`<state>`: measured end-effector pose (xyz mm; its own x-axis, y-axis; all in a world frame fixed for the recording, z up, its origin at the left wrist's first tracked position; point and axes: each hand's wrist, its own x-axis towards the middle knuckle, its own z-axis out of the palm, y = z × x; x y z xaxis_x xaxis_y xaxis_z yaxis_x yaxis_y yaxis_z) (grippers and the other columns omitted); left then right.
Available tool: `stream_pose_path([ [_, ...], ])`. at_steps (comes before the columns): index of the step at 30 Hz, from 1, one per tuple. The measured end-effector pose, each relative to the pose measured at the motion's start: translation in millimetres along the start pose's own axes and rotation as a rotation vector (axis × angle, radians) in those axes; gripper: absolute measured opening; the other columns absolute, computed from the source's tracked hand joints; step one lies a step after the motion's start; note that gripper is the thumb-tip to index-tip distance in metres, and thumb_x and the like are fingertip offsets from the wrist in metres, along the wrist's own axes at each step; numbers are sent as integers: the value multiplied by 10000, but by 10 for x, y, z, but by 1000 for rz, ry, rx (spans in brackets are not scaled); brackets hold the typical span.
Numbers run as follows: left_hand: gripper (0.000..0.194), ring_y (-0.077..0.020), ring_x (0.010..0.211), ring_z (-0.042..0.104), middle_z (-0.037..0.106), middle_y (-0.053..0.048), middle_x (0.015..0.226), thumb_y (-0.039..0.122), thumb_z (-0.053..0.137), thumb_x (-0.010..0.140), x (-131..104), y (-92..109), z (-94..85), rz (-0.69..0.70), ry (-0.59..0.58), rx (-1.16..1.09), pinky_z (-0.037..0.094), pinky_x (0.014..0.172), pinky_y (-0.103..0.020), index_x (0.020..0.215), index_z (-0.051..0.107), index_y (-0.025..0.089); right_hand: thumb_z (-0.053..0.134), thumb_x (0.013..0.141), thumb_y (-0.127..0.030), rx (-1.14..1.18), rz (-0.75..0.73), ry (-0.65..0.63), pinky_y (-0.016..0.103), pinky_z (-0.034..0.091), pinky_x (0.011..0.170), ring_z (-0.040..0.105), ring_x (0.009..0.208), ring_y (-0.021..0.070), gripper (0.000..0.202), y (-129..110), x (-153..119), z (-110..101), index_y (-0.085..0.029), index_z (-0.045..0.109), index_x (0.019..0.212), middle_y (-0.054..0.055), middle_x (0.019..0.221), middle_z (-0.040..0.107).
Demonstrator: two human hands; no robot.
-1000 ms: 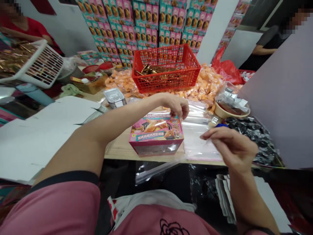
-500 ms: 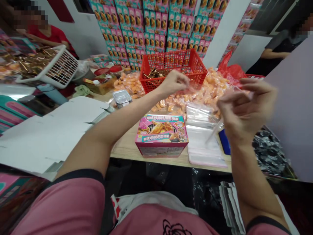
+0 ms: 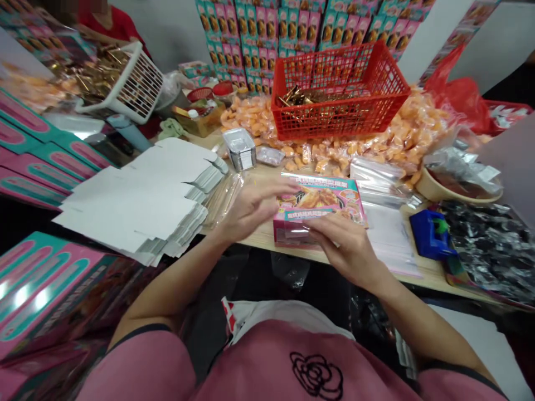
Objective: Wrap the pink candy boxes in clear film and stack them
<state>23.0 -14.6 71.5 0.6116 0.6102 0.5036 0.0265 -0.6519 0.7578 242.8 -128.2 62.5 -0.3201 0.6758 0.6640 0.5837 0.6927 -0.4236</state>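
Observation:
A pink and teal printed carton [image 3: 321, 195] with a food picture on its lid sits on the wooden table before me. My left hand [image 3: 251, 209] is at its left end, fingers stretched out and reaching over the near left corner; whether they touch is unclear. Over the front right edge of the carton lies my right hand [image 3: 346, 245], its fingers extended along the edge and its thumb lower. A shiny patch shows on the carton's front by the right fingertips; I cannot make out what it is.
White flat cartons [image 3: 142, 189] are stacked left. Foil trays [image 3: 240, 147] stand behind, near a red basket [image 3: 338, 120] among orange wrapped pieces [image 3: 251, 120]. Clear bags [image 3: 384, 234], a blue tape dispenser [image 3: 432, 234] and dark packets [image 3: 489, 245] lie right.
Both hands have come down to the carton, the left from near the red basket and the right from raised at the right. My view has shifted, so the tape dispenser now shows fully.

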Motion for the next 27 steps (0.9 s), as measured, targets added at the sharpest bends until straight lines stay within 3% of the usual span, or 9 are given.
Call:
stream_pose_path([
  [3,469,-254,1070,693,747,-118,1153,408,786,799,-208,150,191,-68,-146,-213,542,959,-362,1213,713,200,596,931,-115,77,147,30,285,534,734,691,783,151,226,28,73,-24,-228,632,1124,7,858,723],
  [5,297,-218,947,705,771,-94,1000,348,789,809,-258,129,280,-127,-99,-223,547,904,-338,1058,763,187,602,916,-119,119,227,44,253,509,669,649,698,124,149,35,121,-45,-216,600,1029,-23,781,671],
  [8,133,-186,824,692,773,-58,826,297,721,866,-250,71,341,-180,-16,-227,503,1017,-399,846,785,182,596,899,-141,191,309,55,236,469,607,587,640,104,94,33,169,-70,-214,542,872,-39,732,590],
  [12,97,-151,725,678,761,-10,727,257,730,839,-227,81,371,-218,65,-238,391,1169,-454,794,789,195,583,884,-135,228,366,54,235,437,578,558,640,103,111,34,178,-88,-208,544,811,-35,723,568],
  [17,140,-221,917,727,800,-75,947,290,756,814,-232,138,408,-281,78,-299,554,947,-396,905,810,198,573,895,-128,195,308,48,262,475,641,612,686,126,116,56,174,-75,-205,631,830,-18,750,651],
  [22,105,-215,943,736,810,-26,905,245,709,842,-216,163,417,-234,79,-238,364,1200,-498,837,814,229,523,920,-100,106,181,52,296,515,709,659,747,150,199,50,208,-36,-214,685,894,8,801,695],
  [27,167,-181,870,729,809,13,891,208,663,846,-207,142,436,-202,83,-231,310,1243,-507,888,822,242,603,911,-182,-209,-41,8,406,523,829,636,927,226,134,-8,272,20,-215,702,996,93,1006,677],
])
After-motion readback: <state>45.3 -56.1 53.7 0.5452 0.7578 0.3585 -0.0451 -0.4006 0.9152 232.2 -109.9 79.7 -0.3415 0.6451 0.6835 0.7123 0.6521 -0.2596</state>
